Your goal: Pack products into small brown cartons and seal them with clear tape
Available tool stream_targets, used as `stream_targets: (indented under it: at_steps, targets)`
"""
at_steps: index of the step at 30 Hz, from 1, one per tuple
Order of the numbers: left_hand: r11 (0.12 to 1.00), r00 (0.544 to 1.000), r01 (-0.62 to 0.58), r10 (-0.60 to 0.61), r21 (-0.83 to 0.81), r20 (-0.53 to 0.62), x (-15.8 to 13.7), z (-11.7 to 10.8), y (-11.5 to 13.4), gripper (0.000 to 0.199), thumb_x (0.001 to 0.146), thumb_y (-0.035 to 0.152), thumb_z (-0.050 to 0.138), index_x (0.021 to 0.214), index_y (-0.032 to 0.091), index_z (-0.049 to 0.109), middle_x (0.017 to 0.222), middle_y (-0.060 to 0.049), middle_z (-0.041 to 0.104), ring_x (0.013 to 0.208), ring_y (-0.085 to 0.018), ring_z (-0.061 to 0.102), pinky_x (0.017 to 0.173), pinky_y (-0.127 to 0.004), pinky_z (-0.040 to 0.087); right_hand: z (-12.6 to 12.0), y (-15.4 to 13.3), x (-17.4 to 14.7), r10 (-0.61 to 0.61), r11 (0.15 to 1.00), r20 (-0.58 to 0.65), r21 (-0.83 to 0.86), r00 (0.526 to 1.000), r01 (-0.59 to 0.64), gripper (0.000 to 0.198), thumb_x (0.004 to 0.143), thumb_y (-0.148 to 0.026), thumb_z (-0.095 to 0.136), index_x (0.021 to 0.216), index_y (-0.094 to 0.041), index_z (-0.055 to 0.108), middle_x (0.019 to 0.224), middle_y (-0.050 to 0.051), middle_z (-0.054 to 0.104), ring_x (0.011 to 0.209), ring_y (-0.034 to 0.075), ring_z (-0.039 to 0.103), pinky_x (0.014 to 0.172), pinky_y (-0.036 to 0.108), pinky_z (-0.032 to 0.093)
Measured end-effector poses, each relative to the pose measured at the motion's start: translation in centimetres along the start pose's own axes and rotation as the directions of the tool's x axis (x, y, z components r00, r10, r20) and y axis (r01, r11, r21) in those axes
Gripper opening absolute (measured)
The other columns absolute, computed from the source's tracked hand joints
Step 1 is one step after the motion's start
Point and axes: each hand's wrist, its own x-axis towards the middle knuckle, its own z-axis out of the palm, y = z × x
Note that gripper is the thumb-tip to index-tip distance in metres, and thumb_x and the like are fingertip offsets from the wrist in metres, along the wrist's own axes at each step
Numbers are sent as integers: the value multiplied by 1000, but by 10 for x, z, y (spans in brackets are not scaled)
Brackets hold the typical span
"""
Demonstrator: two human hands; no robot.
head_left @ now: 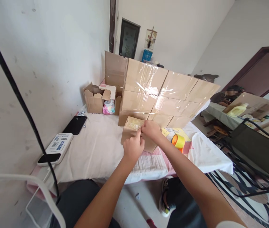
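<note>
A small cardboard box [127,135] with clear tape along its top stands on the cloth-covered table. My left hand [133,146] is at its near side, index finger stretched toward the taped top and the other fingers curled. From the right, my right hand [151,129] reaches over the box with its fingers closed near the left fingertip. What lies between the fingertips is too small to make out. Right of the box is a yellow and orange tape dispenser [178,141]. Directly behind rises a wall of taped-together cardboard boxes [158,91].
An open carton [94,103] and a pink wipes pack [109,107] sit at the back left. Along the left edge lie a black phone [75,125] and a white power bank [59,144]. A black chair [259,148] stands right; a person sits at another table beyond.
</note>
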Motion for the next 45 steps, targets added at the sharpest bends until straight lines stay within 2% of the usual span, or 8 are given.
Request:
stream_targets:
  at_steps: [7,15,19,25,29,34,39,45]
  targets:
    - [1000,1000,2,-2,-13,7,1,2,-1,58,98,34,44,155,29,40,82,-9,76,78,-28,74,70,-34,50,0,12,16,-44,999,86,4,995,44,31,87,-29,63,58,-18,60,56,7,61,59,18,60,55,28,42]
    - [998,1000,10,-9,-56,8,3,5,-1,56,98,33,44,153,28,43,80,-9,75,78,-29,73,71,-35,49,-18,33,29,117,987,50,-115,992,-111,49,73,-54,74,94,-10,72,96,17,73,89,30,69,71,33,49]
    - [997,1000,-11,12,-80,7,2,6,-2,58,98,34,45,156,28,39,82,-9,75,78,-29,73,73,-35,49,-39,74,17,234,961,-51,-141,971,-239,32,78,-39,68,96,-12,71,104,19,71,96,31,68,74,34,47]
    - [994,995,-77,81,-74,50,17,-2,-16,66,94,27,46,158,28,34,85,-9,75,79,-28,71,72,-34,47,-61,170,-1,337,935,-177,-48,925,-350,21,83,-34,58,74,-16,63,76,10,68,74,22,64,61,28,38]
    - [982,986,-138,149,-127,77,39,-9,-26,65,90,19,47,154,29,42,84,-6,73,78,-23,68,70,-30,44,-33,197,4,291,957,-227,82,929,-280,23,85,-34,51,68,-19,56,67,5,64,65,17,58,59,26,37]
    - [977,988,-42,71,-210,134,56,-7,-13,66,87,18,48,152,30,43,76,-3,68,68,-20,63,60,-27,35,19,186,19,220,966,-257,189,941,-174,28,90,-37,44,71,-20,54,71,3,65,67,15,58,63,25,39]
    - [994,976,-28,51,-108,213,59,1,3,75,86,19,48,157,34,31,64,2,60,58,-19,57,56,-27,29,29,198,23,218,974,-269,124,938,-191,24,89,-39,49,81,-20,62,92,6,70,96,23,62,89,34,40]
    - [997,961,78,-76,2,266,63,5,12,63,90,27,46,152,33,39,66,0,65,61,-22,61,57,-27,31,24,216,-2,423,906,40,-37,905,-422,50,83,-46,58,123,-15,62,124,18,60,113,38,59,87,44,45]
